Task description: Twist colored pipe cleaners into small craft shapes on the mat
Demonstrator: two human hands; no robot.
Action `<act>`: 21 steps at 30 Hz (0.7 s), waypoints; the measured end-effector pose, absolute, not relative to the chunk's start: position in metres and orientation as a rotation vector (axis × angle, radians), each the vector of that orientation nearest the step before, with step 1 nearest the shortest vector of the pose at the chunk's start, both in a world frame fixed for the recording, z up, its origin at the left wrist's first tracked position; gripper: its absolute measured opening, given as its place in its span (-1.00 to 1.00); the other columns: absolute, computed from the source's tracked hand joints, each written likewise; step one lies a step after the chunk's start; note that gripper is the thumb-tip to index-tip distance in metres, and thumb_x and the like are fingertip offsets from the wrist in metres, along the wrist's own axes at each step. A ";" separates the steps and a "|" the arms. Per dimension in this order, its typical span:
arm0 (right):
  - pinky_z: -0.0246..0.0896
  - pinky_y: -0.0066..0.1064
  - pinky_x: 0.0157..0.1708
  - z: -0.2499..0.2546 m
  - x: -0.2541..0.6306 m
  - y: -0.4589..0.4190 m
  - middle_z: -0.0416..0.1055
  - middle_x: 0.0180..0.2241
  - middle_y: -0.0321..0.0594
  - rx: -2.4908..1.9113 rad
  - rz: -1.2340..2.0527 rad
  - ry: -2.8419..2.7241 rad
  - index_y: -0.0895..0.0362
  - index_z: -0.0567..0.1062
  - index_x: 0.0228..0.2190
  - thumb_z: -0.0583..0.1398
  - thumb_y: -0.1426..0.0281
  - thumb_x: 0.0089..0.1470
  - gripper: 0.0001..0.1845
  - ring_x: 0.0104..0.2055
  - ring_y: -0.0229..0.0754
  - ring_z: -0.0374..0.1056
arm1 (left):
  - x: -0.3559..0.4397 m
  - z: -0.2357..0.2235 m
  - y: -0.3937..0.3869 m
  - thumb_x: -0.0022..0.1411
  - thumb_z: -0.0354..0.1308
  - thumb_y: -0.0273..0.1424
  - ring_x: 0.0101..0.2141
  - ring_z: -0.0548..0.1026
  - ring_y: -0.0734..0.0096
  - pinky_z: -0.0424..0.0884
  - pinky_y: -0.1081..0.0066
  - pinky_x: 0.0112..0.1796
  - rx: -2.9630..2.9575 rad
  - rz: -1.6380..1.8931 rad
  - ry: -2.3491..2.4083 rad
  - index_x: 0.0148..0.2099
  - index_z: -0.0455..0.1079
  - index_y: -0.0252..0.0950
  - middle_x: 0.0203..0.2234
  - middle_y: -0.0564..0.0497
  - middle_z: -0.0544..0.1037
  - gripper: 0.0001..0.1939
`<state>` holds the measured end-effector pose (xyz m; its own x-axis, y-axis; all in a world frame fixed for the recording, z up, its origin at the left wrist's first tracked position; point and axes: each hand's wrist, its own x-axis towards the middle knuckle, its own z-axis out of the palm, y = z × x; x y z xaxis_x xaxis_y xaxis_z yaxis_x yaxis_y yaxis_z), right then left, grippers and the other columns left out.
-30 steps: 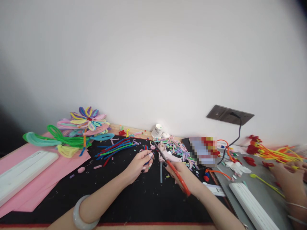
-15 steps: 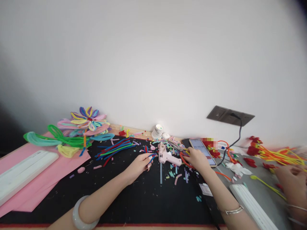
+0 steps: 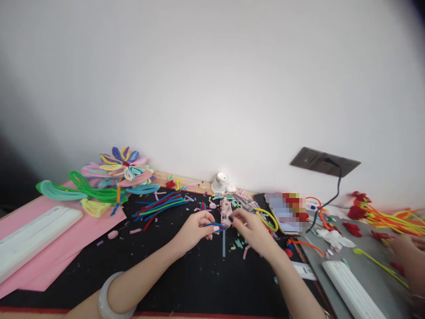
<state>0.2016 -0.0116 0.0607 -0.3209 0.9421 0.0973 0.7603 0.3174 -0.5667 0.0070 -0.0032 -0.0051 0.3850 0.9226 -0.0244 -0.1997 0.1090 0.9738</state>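
Cup [image 3: 219, 183], phone [image 3: 282, 217] and socket [image 3: 307, 159]
A cord [image 3: 334, 193] hangs from the socket; white case [image 3: 40, 238] on pink paper [image 3: 76, 243].

The glue gun [image 3: 226, 207] is set on the mat [image 3: 133, 279], with a bundle of stems [image 3: 162, 206] laid to its left, a phone [image 3: 284, 218] to its right and a cup [image 3: 219, 182] behind it. At far left, a case [image 3: 40, 237] is placed on paper sheets [image 3: 68, 263], with a flower [image 3: 125, 165] set farther back.

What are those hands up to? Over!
Left hand pinching blue pipe cleaner. Right hand by glue gun, grip unclear. Loose scraps scattered nearby.
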 end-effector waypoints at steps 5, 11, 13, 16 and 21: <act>-0.04 -0.49 -0.56 0.046 0.167 -0.016 0.21 -0.63 -0.33 -1.454 0.716 -2.233 0.14 0.24 -0.59 -0.10 0.40 0.16 -0.68 -0.56 -0.29 0.14 | 0.006 0.005 -0.006 -0.07 0.27 -0.31 -0.59 0.40 0.52 0.33 0.48 -0.48 1.132 0.965 0.829 -0.34 0.30 -0.35 -0.62 0.09 0.45 -0.72; -0.10 -0.44 -0.52 0.025 0.165 -0.009 0.19 -0.62 -0.31 -1.491 0.287 -2.193 0.11 0.15 -0.59 -0.10 0.46 0.16 -0.72 -0.55 -0.25 0.13 | 0.006 -0.001 -0.001 0.09 0.09 -0.17 -0.56 0.47 0.45 0.36 0.45 -0.46 1.098 0.889 0.911 -0.41 0.28 -0.35 -0.52 -0.06 0.55 -0.70; -0.10 -0.44 -0.52 0.019 0.165 -0.009 0.21 -0.60 -0.29 -1.486 0.200 -2.210 0.11 0.15 -0.57 -0.08 0.45 0.15 -0.74 -0.54 -0.23 0.14 | 0.005 -0.002 -0.001 0.11 0.05 -0.17 -0.61 0.45 0.45 0.35 0.45 -0.51 1.207 0.903 0.968 -0.47 0.25 -0.33 -0.58 -0.05 0.54 -0.69; -0.10 -0.42 -0.52 0.013 0.166 -0.011 0.24 -0.57 -0.27 -1.478 0.139 -2.239 0.10 0.16 -0.56 -0.07 0.43 0.16 -0.75 -0.53 -0.22 0.16 | 0.002 0.000 -0.002 0.16 -0.01 -0.19 -0.65 0.43 0.45 0.33 0.47 -0.56 1.413 0.935 1.072 -0.52 0.24 -0.32 -0.64 -0.03 0.52 -0.67; -0.08 -0.42 -0.52 0.011 0.169 -0.013 0.22 -0.58 -0.30 -1.484 0.199 -2.198 0.10 0.13 -0.57 -0.07 0.41 0.17 -0.73 -0.53 -0.22 0.14 | -0.001 0.004 -0.005 0.21 -0.07 -0.24 -0.65 0.45 0.45 0.33 0.49 -0.53 1.623 0.971 1.137 -0.54 0.24 -0.30 -0.65 0.02 0.51 -0.66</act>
<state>0.1688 -0.0126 0.0115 -0.2990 0.9045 0.3040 0.8351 0.4022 -0.3753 -0.0011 -0.0050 0.0041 0.2680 0.9581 0.1014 0.2505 -0.1710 0.9529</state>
